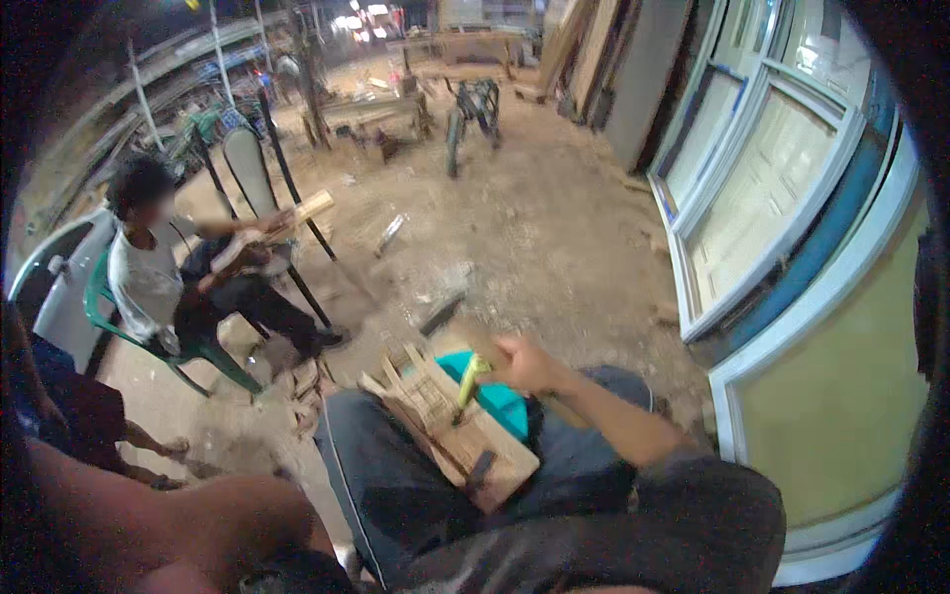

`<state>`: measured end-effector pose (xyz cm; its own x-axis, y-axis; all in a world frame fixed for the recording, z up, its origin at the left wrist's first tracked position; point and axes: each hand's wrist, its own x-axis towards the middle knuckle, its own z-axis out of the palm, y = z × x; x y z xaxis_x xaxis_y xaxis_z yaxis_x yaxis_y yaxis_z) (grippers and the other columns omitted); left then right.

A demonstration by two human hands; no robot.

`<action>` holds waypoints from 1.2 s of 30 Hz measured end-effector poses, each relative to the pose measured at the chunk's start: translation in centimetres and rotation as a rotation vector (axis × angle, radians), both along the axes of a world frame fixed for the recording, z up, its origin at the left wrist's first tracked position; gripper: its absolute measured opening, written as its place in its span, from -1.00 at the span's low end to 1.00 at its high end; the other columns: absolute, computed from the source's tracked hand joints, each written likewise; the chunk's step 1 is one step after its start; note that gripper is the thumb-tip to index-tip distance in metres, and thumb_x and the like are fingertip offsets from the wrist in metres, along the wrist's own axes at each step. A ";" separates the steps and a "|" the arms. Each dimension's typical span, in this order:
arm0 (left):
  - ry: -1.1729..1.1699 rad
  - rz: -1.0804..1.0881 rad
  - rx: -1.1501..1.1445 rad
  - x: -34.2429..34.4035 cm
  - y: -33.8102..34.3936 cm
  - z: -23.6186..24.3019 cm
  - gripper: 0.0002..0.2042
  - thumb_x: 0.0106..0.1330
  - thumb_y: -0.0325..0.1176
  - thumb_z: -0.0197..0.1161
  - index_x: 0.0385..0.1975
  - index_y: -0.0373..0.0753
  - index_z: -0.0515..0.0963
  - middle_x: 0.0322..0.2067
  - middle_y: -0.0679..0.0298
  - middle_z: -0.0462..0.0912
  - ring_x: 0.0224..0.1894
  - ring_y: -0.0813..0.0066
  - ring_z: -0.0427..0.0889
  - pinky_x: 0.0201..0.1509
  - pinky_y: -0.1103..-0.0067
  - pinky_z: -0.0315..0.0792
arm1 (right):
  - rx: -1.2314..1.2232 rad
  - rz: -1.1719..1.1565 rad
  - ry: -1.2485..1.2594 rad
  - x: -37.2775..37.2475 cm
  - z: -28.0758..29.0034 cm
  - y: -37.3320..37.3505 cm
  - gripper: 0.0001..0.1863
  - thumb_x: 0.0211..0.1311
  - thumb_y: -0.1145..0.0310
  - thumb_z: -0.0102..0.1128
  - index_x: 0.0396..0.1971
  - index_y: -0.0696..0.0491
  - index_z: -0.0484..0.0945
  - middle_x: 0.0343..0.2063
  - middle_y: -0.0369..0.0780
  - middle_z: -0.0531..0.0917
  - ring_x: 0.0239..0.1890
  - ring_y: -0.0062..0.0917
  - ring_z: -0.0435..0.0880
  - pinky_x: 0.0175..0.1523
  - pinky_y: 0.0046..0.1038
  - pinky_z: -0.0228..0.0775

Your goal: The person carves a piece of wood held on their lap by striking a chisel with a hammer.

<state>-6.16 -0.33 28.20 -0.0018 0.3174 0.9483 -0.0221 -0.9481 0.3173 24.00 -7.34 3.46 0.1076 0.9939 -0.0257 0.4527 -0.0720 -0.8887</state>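
Note:
On my lap lies a carved wooden block (505,457) with slots and raised parts at its far end. A dark flat piece (480,468) rests on its near part. A yellow-green handled tool (472,380), perhaps a chisel, stands tilted with its dark lower end on the wood. My right hand (524,364) is closed just above and right of it, around what looks like a blurred length of tan wood (478,343). Behind the block, a teal curved object (503,404) shows between my legs. A bare arm (178,505) fills the lower left; my left hand does not show.
At left a person in a white shirt sits on a green plastic chair (99,287), holding a wooden piece (314,206). Another person's legs and foot (170,447) show below. Framed panels (767,188) lean at right. A bicycle (470,114) stands farther off on the dirt floor.

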 end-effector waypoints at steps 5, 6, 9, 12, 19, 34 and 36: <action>-0.064 0.027 0.086 -1.7 -1.6 1.7 -0.74 0.17 -0.33 0.13 -0.18 -0.31 0.48 -0.15 0.05 0.53 -0.06 0.20 0.49 0.09 0.33 0.33 | -0.009 -0.026 -0.116 -1.6 0.8 -0.4 -0.32 -0.11 -0.13 0.43 -0.08 0.08 0.57 -0.34 -0.22 0.65 -0.28 -0.59 0.57 -0.16 -0.45 0.40; -0.106 0.020 0.096 -1.4 -1.6 1.8 -0.73 0.16 -0.33 0.13 -0.17 -0.31 0.47 -0.14 0.05 0.52 -0.05 0.21 0.49 0.09 0.33 0.33 | 0.079 -0.059 -0.094 -0.7 0.1 -0.2 -0.33 -0.11 -0.12 0.43 -0.09 0.08 0.58 -0.34 -0.21 0.65 -0.28 -0.59 0.59 -0.17 -0.45 0.41; -0.119 0.052 0.110 -2.1 -2.4 1.8 -0.71 0.15 -0.33 0.13 -0.16 -0.31 0.45 -0.12 0.05 0.50 -0.04 0.22 0.47 0.10 0.33 0.32 | 0.003 -0.091 -0.103 -2.5 1.4 -1.2 -0.36 -0.11 -0.08 0.44 -0.11 0.09 0.57 -0.39 -0.22 0.67 -0.33 -0.57 0.62 -0.22 -0.47 0.43; -0.238 0.049 0.158 -3.8 -3.4 2.7 -0.69 0.14 -0.32 0.13 -0.14 -0.31 0.43 -0.10 0.05 0.48 -0.03 0.23 0.45 0.10 0.33 0.31 | 0.011 -0.113 -0.091 -2.9 1.4 -1.6 -0.36 -0.09 -0.05 0.44 -0.09 0.11 0.57 -0.40 -0.23 0.66 -0.35 -0.57 0.61 -0.24 -0.47 0.42; -0.486 0.056 0.194 -2.1 -6.3 -4.9 -0.64 0.10 -0.32 0.14 -0.10 -0.32 0.39 -0.05 0.06 0.44 0.00 0.26 0.41 0.11 0.33 0.28 | 0.159 -0.093 -0.073 -0.1 -0.8 -0.7 -0.46 -0.02 0.07 0.44 -0.13 0.12 0.55 -0.52 -0.33 0.56 -0.53 -0.69 0.47 -0.45 -0.51 0.34; 0.768 -0.475 -0.745 7.8 1.2 -26.8 -0.72 0.15 -0.26 0.28 -0.25 -0.31 0.50 -0.36 -0.06 0.60 -0.27 -0.05 0.58 -0.24 0.24 0.43 | 0.082 -0.240 -0.040 -8.7 4.4 -0.9 -0.69 0.01 0.28 0.40 -0.33 0.14 0.55 -0.64 -0.34 0.55 -0.64 -0.72 0.46 -0.57 -0.57 0.25; 0.662 -0.478 -0.668 8.1 1.2 -28.5 -0.71 0.14 -0.26 0.30 -0.27 -0.34 0.51 -0.37 -0.04 0.61 -0.29 -0.05 0.58 -0.23 0.25 0.42 | 0.090 -0.246 -0.092 -6.9 2.5 -0.4 -0.67 0.02 0.31 0.40 -0.27 0.14 0.52 -0.63 -0.34 0.54 -0.65 -0.71 0.44 -0.59 -0.58 0.23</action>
<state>1.96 0.85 -0.33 0.7152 0.6067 0.3469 0.0212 -0.5150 0.8570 17.10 -7.69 5.94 0.3434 0.9355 0.0827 0.5108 -0.1122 -0.8523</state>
